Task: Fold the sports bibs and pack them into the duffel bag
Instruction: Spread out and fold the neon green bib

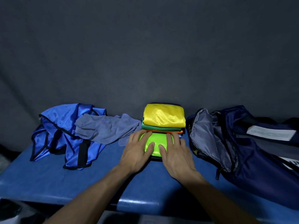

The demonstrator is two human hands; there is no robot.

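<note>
At centre left of the frame, a glossy blue bib (56, 135) with black trim lies crumpled and unfolded beside a matte grey-blue cloth (105, 128), so folding is not finished. At centre, the left hand (135, 152) and right hand (176, 154) lie flat, fingers spread, pressing a slick lime-green bib (157, 141) folded into a compact pad, just in front of a neat stack of yellow (164, 117), green and orange bibs. At right, the limp navy duffel bag (242, 143) gapes open, its grey lining showing; nothing seems packed yet.
</note>
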